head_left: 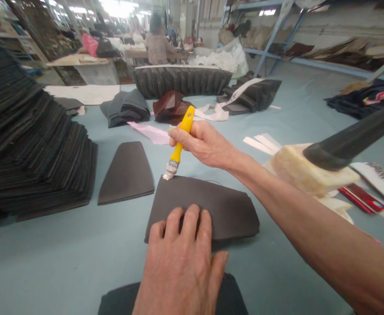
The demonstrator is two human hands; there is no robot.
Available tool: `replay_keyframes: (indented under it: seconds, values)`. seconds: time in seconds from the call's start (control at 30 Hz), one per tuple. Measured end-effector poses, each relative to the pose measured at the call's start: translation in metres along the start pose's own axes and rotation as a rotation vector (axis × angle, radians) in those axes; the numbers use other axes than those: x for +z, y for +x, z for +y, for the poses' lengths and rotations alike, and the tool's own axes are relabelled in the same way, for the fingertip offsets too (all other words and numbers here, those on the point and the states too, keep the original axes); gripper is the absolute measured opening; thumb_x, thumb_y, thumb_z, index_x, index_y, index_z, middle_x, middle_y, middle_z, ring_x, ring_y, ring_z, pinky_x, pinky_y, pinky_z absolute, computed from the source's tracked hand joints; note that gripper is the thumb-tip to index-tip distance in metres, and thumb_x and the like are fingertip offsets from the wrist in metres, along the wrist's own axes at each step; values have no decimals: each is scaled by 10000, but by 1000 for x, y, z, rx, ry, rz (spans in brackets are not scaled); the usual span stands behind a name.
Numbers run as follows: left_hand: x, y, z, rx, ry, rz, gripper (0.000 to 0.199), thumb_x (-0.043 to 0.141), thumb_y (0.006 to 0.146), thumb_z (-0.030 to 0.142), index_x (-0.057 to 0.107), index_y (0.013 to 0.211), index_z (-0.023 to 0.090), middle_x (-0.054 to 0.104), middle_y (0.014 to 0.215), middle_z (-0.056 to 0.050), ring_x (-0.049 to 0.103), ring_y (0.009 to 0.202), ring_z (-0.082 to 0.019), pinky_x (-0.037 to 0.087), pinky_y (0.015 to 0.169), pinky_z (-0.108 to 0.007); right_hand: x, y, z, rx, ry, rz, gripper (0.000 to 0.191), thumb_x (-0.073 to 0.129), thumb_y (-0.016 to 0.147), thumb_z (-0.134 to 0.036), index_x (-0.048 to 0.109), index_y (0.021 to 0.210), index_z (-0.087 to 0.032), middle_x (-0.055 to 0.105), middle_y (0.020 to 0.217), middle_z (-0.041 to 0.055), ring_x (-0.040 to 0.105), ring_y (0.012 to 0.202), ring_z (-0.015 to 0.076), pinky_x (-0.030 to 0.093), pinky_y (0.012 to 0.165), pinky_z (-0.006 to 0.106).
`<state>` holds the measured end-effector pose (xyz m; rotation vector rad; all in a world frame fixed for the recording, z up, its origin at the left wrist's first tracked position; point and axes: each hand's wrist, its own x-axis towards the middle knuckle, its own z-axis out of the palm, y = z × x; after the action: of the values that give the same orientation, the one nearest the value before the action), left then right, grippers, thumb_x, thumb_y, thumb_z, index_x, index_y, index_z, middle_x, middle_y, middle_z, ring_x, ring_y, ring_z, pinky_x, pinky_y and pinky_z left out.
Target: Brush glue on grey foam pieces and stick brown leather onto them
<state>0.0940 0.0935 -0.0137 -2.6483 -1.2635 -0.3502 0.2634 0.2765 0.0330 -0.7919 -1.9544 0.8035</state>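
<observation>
My right hand (205, 142) is closed round the yellow handle of a paintbrush (178, 151), its thumb along the side. White paste coats the bristles, whose tip touches the upper left corner of a stack of dark grey cut panels (208, 197). My left hand (182, 258) lies on the near edge of that stack, fingers stretched out and pressing down. A smaller stack of similar panels (126, 175) sits just to the left. Under my left wrist, partly hidden, is a black piece (120, 299).
A tall pile of dark panels (34, 144) fills the left side. Toward the right stands a yellowish block (310, 168) with a black bar across it, beside a red case (361, 197). Folded grey (124, 107) and brown pieces (170, 107) lie farther back. A person (157, 43) sits in the background.
</observation>
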Motion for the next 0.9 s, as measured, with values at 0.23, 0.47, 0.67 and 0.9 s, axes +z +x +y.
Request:
replay_keyframes:
  seconds: [0.23,0.47,0.67,0.9]
  values:
    - [-6,4,0,-4,6,2,465,445,1092,431,670,1435,211,704,1435,-119,640,1199,-331,593,852,-479,-10,-5,-9,0,-108,-21,602,605,1041,-715,786,830,-181,708,792,25,599,745,125,427,745,268]
    - [-6,2,-1,11,34,-13,466,432,1086,381,662,1458,219,687,1490,-115,634,1263,-360,595,894,-518,-23,-18,-15,4,-173,-30,670,563,1015,-791,796,845,-186,716,790,20,602,757,135,456,761,274]
    - [-7,4,2,1,41,5,440,472,1076,373,674,1429,206,705,1450,-125,646,1235,-367,597,883,-529,-30,-31,-21,42,-165,-5,538,663,1041,-635,802,840,-156,703,767,11,601,735,110,431,743,255]
    - [-9,5,1,18,53,34,399,487,1063,338,673,1386,197,718,1396,-135,662,1165,-356,575,847,-518,-37,-44,-35,114,-135,25,388,789,1001,-463,776,795,-134,608,673,-30,513,668,87,367,668,256]
